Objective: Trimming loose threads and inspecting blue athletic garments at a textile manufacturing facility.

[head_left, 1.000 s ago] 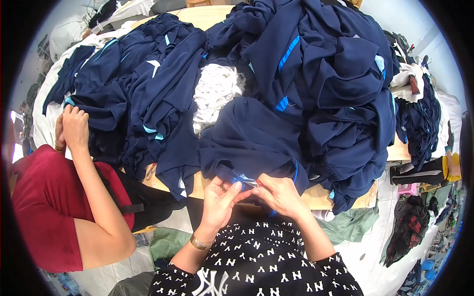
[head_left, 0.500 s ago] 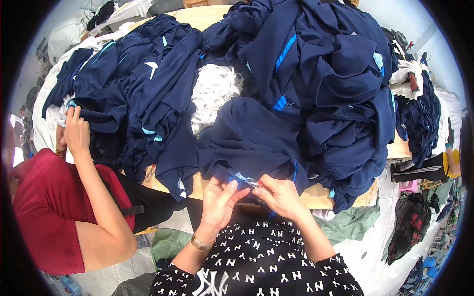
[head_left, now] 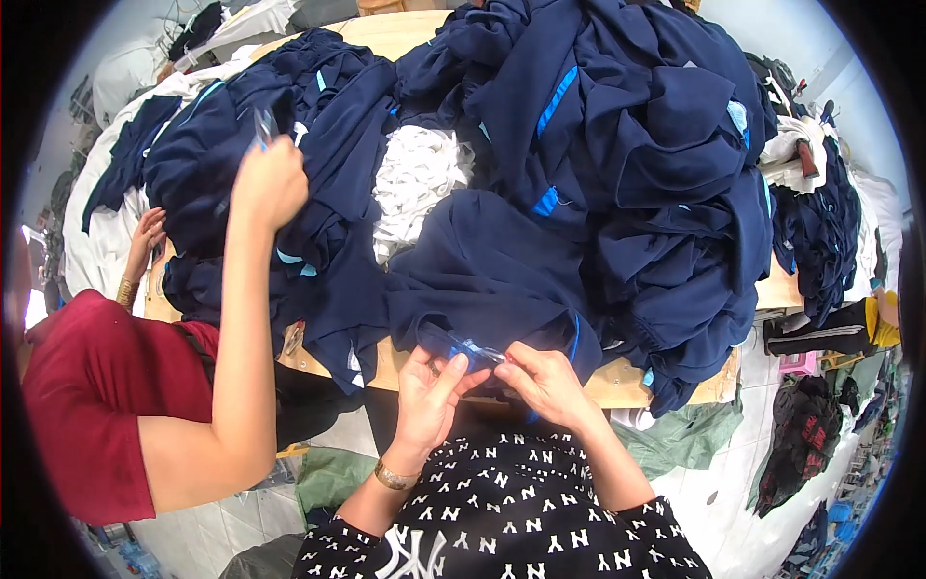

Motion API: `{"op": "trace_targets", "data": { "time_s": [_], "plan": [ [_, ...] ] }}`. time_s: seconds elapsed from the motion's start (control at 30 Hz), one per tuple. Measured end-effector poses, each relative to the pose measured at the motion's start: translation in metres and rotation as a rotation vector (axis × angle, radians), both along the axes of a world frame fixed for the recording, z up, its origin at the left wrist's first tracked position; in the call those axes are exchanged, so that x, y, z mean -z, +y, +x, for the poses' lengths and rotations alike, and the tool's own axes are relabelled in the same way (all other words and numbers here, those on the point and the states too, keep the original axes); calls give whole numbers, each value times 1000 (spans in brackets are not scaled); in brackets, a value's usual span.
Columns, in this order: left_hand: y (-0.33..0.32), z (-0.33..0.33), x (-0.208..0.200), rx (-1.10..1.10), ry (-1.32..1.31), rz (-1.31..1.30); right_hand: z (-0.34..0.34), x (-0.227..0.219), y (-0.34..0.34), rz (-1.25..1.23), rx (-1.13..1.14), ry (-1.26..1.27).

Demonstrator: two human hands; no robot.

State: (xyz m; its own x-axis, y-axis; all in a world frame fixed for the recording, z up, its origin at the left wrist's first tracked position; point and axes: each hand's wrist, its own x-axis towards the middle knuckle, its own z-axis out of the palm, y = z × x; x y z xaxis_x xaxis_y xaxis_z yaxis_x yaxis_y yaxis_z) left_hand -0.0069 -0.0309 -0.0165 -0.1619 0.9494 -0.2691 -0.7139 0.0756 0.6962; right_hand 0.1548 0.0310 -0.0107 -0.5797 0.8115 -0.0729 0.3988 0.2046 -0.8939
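A navy garment (head_left: 492,256) with a bright blue strip at its edge lies at the table's front, its near edge lifted towards me. My left hand (head_left: 431,394) pinches that edge between thumb and fingers, beside the blue strip. Close on its right, my right hand (head_left: 548,388) is closed on a small shiny tool (head_left: 490,355) that looks like thread snips. The tool's tip meets the blue edge between both hands; its handle is hidden in my fingers.
Large piles of navy garments (head_left: 666,145) cover the wooden table (head_left: 617,388). A heap of white pieces (head_left: 417,188) sits between them. At left, a co-worker in a red top (head_left: 125,405) reaches over the left pile (head_left: 338,193), a shiny object (head_left: 264,125) in one hand.
My hands stay almost in place, with the snips shifting slightly at the blue edge. The co-worker's near arm has swung up and right over the left pile, the other hand apart from the cloth.
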Motion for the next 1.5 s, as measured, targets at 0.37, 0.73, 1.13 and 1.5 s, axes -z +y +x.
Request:
{"op": "trace_targets", "data": {
  "time_s": [0.37,0.73,1.13,1.5],
  "plan": [
    [0,0,-2,4,180,49,0,-2,1,75,-48,-37],
    [0,-8,0,73,-155,-75,-3,17,-9,-93,218,405],
    [0,-2,-2,35,-74,-64,-12,13,-7,-10,402,371],
    [0,2,-1,15,58,-64,-6,4,-1,-184,353,391]
  ]
}}
